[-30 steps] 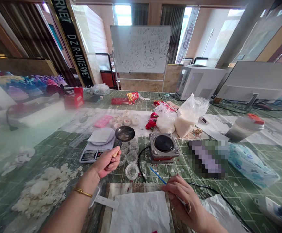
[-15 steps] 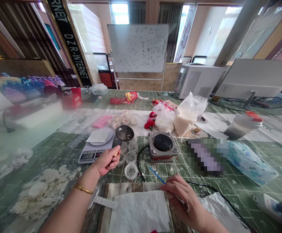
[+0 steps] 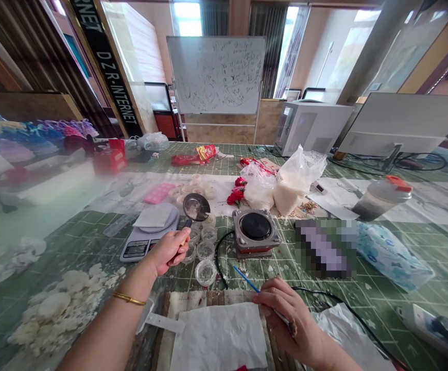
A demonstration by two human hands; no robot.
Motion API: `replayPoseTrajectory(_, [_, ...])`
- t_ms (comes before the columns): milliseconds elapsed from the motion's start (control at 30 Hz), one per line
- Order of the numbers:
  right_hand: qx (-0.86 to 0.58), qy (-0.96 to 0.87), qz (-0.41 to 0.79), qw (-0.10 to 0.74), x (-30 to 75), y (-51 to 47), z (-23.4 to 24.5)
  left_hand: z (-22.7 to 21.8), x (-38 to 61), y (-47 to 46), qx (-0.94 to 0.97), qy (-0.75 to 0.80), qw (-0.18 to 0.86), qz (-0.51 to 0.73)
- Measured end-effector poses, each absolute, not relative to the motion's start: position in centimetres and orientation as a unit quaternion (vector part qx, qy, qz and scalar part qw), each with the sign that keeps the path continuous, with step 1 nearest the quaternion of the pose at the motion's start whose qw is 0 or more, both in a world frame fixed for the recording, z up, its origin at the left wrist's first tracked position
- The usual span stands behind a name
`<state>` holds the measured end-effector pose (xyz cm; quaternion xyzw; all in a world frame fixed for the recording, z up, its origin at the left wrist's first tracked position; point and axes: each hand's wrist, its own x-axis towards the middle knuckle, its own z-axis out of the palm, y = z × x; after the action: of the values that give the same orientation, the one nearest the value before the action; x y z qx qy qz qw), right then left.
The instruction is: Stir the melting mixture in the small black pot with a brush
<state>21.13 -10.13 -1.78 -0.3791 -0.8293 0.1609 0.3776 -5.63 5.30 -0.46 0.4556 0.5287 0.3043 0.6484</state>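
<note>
My left hand (image 3: 170, 251) is wrapped round the handle of a small dark frying pan (image 3: 195, 207), which is tilted over several clear round cups (image 3: 205, 272). Something pale shows in the pan's bowl; whether it is liquid or a reflection I cannot tell. In my right hand (image 3: 288, 314) is a thin stick with a blue end (image 3: 245, 278), pointing up and to the left. That hand rests near the right edge of a sheet of white paper (image 3: 218, 335). Beyond the hands stands a small hot plate (image 3: 255, 226) with nothing on its black disc.
A kitchen scale (image 3: 150, 234) bears a white sheet at left, with crumbled white chunks (image 3: 59, 309) nearer me. Behind are a pink mould (image 3: 159, 192), red flowers (image 3: 236, 190) and bags of white material (image 3: 295, 180). A tissue pack (image 3: 396, 255) and black cable (image 3: 347, 306) lie right.
My left hand has tipped the pan further to the right, over the cups. My right hand has hardly moved. The whole view has shifted slightly.
</note>
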Motion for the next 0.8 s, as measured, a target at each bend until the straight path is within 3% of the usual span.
replayPoseTrajectory(333, [-0.375,-0.829,0.163,0.381,21.1,-10.2,-1.9,0.9,-5.2,5.0,0.573,0.595,0.503,0.254])
replayPoseTrajectory(633, [-0.375,-0.829,0.153,0.385,21.0,-10.1,-1.6,-0.3,-3.7,3.8,0.71,0.65,0.227,0.148])
replayPoseTrajectory(800, [-0.373,-0.832,0.146,0.384,20.9,-10.2,-1.6,-0.7,-3.0,2.7,0.741,0.654,0.124,0.094])
